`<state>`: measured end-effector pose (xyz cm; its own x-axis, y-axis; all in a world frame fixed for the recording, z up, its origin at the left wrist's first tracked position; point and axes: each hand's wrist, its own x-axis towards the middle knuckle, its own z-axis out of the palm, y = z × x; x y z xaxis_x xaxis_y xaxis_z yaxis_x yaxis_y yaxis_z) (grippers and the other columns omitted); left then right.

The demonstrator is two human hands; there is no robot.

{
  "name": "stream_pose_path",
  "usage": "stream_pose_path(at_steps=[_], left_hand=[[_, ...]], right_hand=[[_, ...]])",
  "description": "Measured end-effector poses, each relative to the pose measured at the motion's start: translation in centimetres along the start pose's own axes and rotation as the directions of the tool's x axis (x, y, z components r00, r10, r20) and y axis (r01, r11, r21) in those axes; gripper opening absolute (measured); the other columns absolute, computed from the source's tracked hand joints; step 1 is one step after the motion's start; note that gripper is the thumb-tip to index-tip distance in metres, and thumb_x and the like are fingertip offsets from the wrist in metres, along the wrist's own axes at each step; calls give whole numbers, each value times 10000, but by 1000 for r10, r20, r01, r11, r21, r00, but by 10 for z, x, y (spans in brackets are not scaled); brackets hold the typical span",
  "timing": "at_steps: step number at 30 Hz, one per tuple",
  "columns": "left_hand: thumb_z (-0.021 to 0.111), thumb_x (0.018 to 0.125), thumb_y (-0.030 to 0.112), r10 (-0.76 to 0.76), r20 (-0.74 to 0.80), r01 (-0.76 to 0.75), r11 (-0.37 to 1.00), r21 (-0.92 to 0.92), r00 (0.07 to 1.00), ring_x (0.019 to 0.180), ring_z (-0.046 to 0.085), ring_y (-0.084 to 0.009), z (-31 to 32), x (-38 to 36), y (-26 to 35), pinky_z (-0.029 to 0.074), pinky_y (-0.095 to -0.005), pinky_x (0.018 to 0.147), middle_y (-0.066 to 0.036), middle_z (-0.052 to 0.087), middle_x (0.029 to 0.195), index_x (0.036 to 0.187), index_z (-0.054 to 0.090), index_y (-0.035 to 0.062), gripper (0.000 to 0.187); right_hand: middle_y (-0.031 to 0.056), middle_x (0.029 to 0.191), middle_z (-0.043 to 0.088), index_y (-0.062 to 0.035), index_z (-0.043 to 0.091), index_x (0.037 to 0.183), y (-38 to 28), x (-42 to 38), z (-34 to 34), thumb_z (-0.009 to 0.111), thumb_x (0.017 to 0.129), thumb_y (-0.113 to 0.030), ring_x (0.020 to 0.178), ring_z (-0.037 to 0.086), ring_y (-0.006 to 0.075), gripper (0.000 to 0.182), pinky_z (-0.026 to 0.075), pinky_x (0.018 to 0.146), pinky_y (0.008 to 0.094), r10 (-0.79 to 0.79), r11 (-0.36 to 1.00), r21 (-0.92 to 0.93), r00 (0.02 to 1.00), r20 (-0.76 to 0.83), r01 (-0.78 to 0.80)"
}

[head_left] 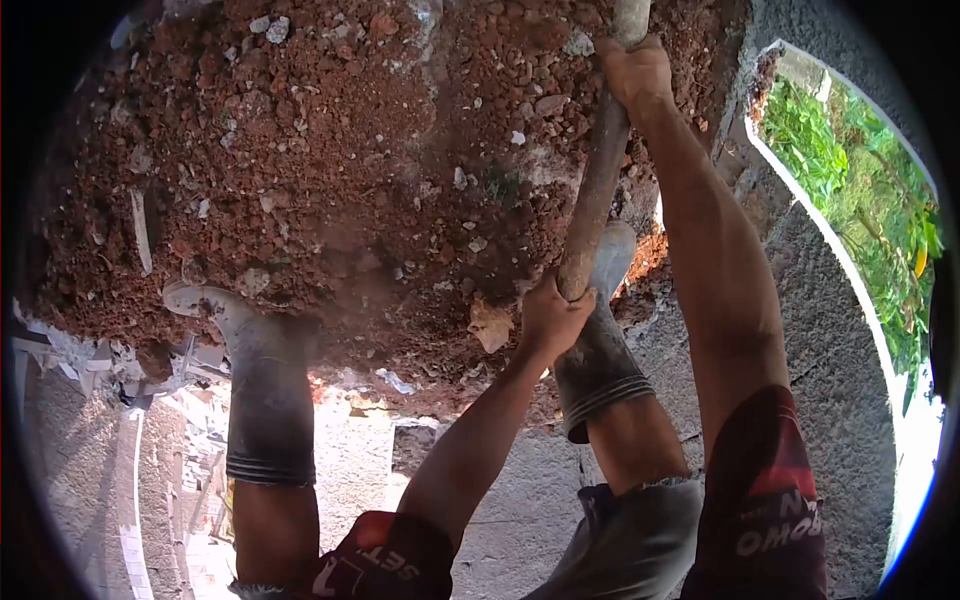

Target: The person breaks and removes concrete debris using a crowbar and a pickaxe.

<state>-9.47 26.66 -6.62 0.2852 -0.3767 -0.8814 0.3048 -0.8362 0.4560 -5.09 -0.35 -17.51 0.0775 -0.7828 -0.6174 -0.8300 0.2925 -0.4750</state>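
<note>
A long, dirt-stained wooden tool handle (597, 180) slants up through the right half of the head view and out at the top edge, so its working head is not visible. My left hand (556, 318) is closed around the lower end, near my right boot. Farther up, near the top of the view, my right hand (636, 75) grips the same handle with its fingers wrapped round. Beneath the handle lies loose reddish-brown soil (340, 170) mixed with small stones.
My grey rubber boots (270, 390) stand at the soil's near edge. A pale stone chunk (490, 325) lies left of my left hand, and a light strip (140, 230) at far left. A rough grey wall (830, 330) runs along the right, with green plants (860, 180) beyond an opening.
</note>
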Motion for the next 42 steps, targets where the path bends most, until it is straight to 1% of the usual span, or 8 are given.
stream_pose_path(at_steps=[9,17,23,25,27,30,34,42], left_hand=[[706,741,331,-515,232,516,854,62,825,795,649,-345,-81,-164,79,499,-419,685,-242,630,837,1027,533,-78,527],[731,758,421,-493,226,415,853,317,840,762,648,-283,-212,-232,160,494,-390,685,-202,634,813,1015,528,-81,599],[840,598,270,-408,-228,450,612,650,884,589,575,-184,-436,-405,165,457,-351,542,-139,608,660,784,592,-41,439],[810,655,316,-404,-317,487,444,752,858,721,661,-291,-498,-461,149,548,-409,627,-203,662,859,1071,598,-30,581],[786,676,371,-294,-423,515,499,697,857,747,652,-335,-510,-488,138,538,-436,638,-197,656,898,1079,588,-14,591],[781,625,154,156,-333,120,728,675,930,493,554,-229,-484,-448,110,444,-381,481,-135,561,560,734,539,-34,325],[762,657,154,91,-231,38,865,501,969,584,663,-289,-368,-290,93,516,-379,543,-176,641,658,802,592,-12,278],[712,721,221,150,-69,-140,981,132,986,617,668,-317,-94,-9,28,527,-367,566,-164,655,697,968,595,-12,359]], right_hand=[[107,900,644,28,504,1119,28,-94,17,654,815,-185,791,607,192,400,494,713,330,277,960,-133,900,337,-245],[121,782,583,36,593,945,-93,-199,-12,679,804,-117,638,584,201,225,500,509,354,555,691,262,727,405,-673],[130,834,547,21,313,1164,-256,-433,26,591,839,-114,609,551,180,449,469,524,317,202,375,734,822,532,-567],[99,840,511,28,271,1222,-312,-488,0,587,875,-129,692,537,159,495,453,569,316,-5,759,511,781,625,-404],[53,867,453,-4,229,1290,-326,-540,42,582,897,-103,750,467,115,537,430,622,295,-122,309,729,734,668,-611],[72,879,519,-10,232,1326,-334,-486,-8,599,877,-56,716,529,119,582,465,612,280,-205,544,776,847,491,-318],[81,869,527,-5,303,1248,-274,-353,-20,550,876,-15,630,530,100,447,463,514,246,-148,288,948,971,187,-138],[95,748,599,-17,497,973,-87,-25,5,626,821,-178,563,583,165,256,490,497,320,-222,876,435,975,-18,208]])
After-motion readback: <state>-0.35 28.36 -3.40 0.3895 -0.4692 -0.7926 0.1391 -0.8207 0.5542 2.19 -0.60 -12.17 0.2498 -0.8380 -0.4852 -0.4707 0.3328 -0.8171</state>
